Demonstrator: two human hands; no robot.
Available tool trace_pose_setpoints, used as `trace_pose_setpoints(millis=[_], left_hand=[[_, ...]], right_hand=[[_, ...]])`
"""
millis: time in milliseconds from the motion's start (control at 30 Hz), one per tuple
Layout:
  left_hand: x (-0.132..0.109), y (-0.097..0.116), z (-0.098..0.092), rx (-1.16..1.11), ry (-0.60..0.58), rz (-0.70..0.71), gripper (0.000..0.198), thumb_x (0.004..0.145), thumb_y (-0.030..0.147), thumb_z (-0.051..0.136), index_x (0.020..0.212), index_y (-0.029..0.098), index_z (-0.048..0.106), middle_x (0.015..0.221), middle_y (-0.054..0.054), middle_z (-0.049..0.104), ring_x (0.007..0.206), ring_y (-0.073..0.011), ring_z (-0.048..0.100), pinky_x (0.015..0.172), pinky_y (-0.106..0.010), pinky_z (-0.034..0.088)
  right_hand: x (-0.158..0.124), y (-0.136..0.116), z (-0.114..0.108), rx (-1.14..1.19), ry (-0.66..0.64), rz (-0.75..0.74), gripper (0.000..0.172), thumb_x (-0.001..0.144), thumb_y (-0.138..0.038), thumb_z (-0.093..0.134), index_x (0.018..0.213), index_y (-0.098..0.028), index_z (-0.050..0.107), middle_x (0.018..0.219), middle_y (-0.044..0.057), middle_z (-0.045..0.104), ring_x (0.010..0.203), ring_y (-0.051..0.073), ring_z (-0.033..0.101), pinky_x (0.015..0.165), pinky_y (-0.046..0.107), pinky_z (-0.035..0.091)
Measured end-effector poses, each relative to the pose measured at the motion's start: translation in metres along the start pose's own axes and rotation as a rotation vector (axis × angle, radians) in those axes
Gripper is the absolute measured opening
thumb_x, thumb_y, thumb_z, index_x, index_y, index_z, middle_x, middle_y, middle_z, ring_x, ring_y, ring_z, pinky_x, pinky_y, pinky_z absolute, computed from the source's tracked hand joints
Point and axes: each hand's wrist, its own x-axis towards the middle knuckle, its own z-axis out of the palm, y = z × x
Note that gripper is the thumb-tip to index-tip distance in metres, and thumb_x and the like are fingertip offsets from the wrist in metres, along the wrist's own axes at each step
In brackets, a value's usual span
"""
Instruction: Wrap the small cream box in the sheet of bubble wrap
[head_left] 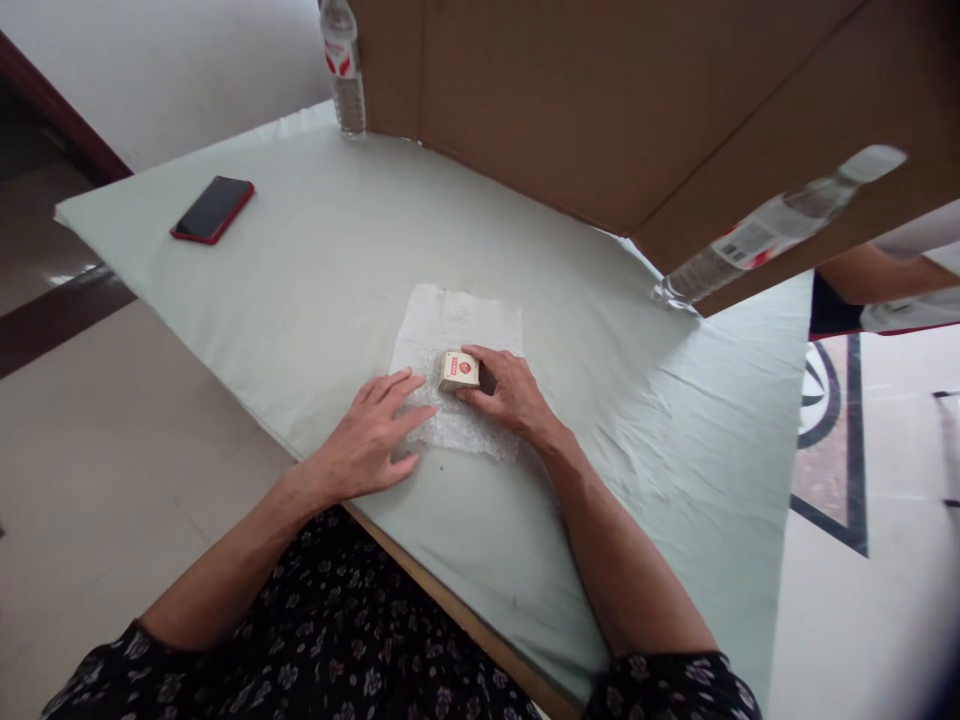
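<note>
A small cream-coloured box (459, 371) with red print lies on a sheet of bubble wrap (457, 312) in the middle of the table. My right hand (510, 388) grips the box from its right side, thumb near the front and fingers behind. To the left, my left hand (373, 432) is spread with its fingers apart, holding nothing. Its fingertips reach over the left edge of the bubble wrap, a little short of the box.
A pale green cloth covers the table (315, 270). A phone (214, 210) with a red edge lies at far left. A brown cardboard panel (562, 100) stands behind, with one bottle (345, 75) at its left and another bottle (765, 235) at right. Another person's arm (877, 275) shows beyond.
</note>
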Motion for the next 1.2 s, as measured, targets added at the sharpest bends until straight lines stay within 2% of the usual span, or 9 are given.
trace_pose_setpoints(millis=[133, 300, 500, 633, 700, 800, 933, 1067, 1200], left_hand=[[0.003, 0.004, 0.009, 0.124, -0.005, 0.012, 0.037, 0.079, 0.009, 0.063, 0.115, 0.015, 0.067, 0.148, -0.021, 0.05, 0.142, -0.039, 0.043, 0.114, -0.058, 0.04], [0.016, 0.003, 0.02, 0.115, 0.138, 0.019, 0.019, 0.083, 0.005, 0.057, 0.094, 0.015, 0.07, 0.141, -0.02, 0.057, 0.135, -0.0357, 0.052, 0.109, -0.053, 0.046], [0.044, -0.002, 0.023, -0.115, 0.347, -0.175, 0.009, 0.086, 0.015, 0.057, 0.083, 0.019, 0.065, 0.123, -0.013, 0.069, 0.115, -0.0263, 0.065, 0.097, -0.043, 0.054], [0.07, -0.009, 0.018, -0.221, 0.279, -0.295, 0.006, 0.083, 0.018, 0.057, 0.081, 0.019, 0.063, 0.112, -0.01, 0.073, 0.101, -0.0238, 0.068, 0.085, -0.037, 0.056], [0.078, -0.013, 0.015, -0.275, 0.218, -0.367, 0.007, 0.08, 0.02, 0.057, 0.081, 0.019, 0.064, 0.107, -0.008, 0.074, 0.091, -0.0216, 0.068, 0.08, -0.035, 0.055], [0.078, -0.017, 0.007, -0.403, 0.156, -0.44, 0.012, 0.077, 0.022, 0.055, 0.082, 0.02, 0.066, 0.107, -0.006, 0.075, 0.094, -0.0218, 0.068, 0.08, -0.032, 0.053], [0.072, -0.022, -0.004, -0.56, 0.049, -0.452, 0.025, 0.073, 0.026, 0.054, 0.092, 0.02, 0.068, 0.111, -0.005, 0.074, 0.1, -0.0245, 0.067, 0.083, -0.033, 0.053], [0.072, -0.024, -0.005, -0.479, -0.023, -0.382, 0.037, 0.068, 0.028, 0.06, 0.104, 0.02, 0.066, 0.12, -0.007, 0.07, 0.099, -0.0259, 0.066, 0.084, -0.037, 0.052], [0.078, -0.022, 0.005, -0.496, 0.036, -0.443, 0.022, 0.074, 0.034, 0.064, 0.092, 0.021, 0.065, 0.119, -0.007, 0.071, 0.101, -0.0252, 0.065, 0.086, -0.036, 0.05]], right_hand=[[0.0, -0.001, 0.002, -0.029, -0.006, 0.013, 0.057, 0.082, -0.036, 0.071, 0.136, -0.023, 0.059, 0.128, 0.011, 0.07, 0.109, 0.032, 0.063, 0.096, 0.049, 0.044], [0.0, -0.001, -0.001, 0.016, -0.027, 0.013, 0.062, 0.082, -0.038, 0.071, 0.14, -0.024, 0.055, 0.133, 0.011, 0.067, 0.115, 0.033, 0.061, 0.101, 0.052, 0.043], [-0.011, -0.01, -0.047, 0.318, -0.086, 0.099, 0.065, 0.088, -0.056, 0.06, 0.145, -0.026, 0.049, 0.148, 0.012, 0.055, 0.122, 0.031, 0.062, 0.097, 0.049, 0.051], [-0.014, -0.018, -0.056, 0.219, -0.076, 0.068, 0.065, 0.075, -0.056, 0.076, 0.13, -0.024, 0.061, 0.137, 0.011, 0.063, 0.122, 0.033, 0.061, 0.103, 0.05, 0.047], [-0.01, -0.017, -0.045, 0.19, -0.02, 0.086, 0.045, 0.076, -0.047, 0.075, 0.113, -0.023, 0.068, 0.128, 0.011, 0.068, 0.112, 0.031, 0.065, 0.097, 0.048, 0.049], [-0.003, -0.013, -0.028, 0.286, 0.044, 0.131, 0.017, 0.081, -0.038, 0.067, 0.083, -0.022, 0.066, 0.117, 0.008, 0.072, 0.1, 0.026, 0.067, 0.086, 0.039, 0.051], [0.001, -0.01, -0.022, 0.44, 0.07, 0.153, 0.02, 0.081, -0.039, 0.066, 0.073, -0.021, 0.06, 0.112, 0.007, 0.074, 0.096, 0.022, 0.067, 0.086, 0.035, 0.049], [0.0, -0.012, -0.023, 0.529, 0.06, 0.193, 0.025, 0.08, -0.042, 0.066, 0.071, -0.021, 0.058, 0.109, 0.007, 0.074, 0.091, 0.021, 0.066, 0.083, 0.034, 0.049], [0.001, -0.013, -0.02, 0.58, 0.073, 0.198, 0.024, 0.08, -0.042, 0.067, 0.071, -0.021, 0.058, 0.109, 0.007, 0.074, 0.09, 0.02, 0.066, 0.082, 0.033, 0.048]])
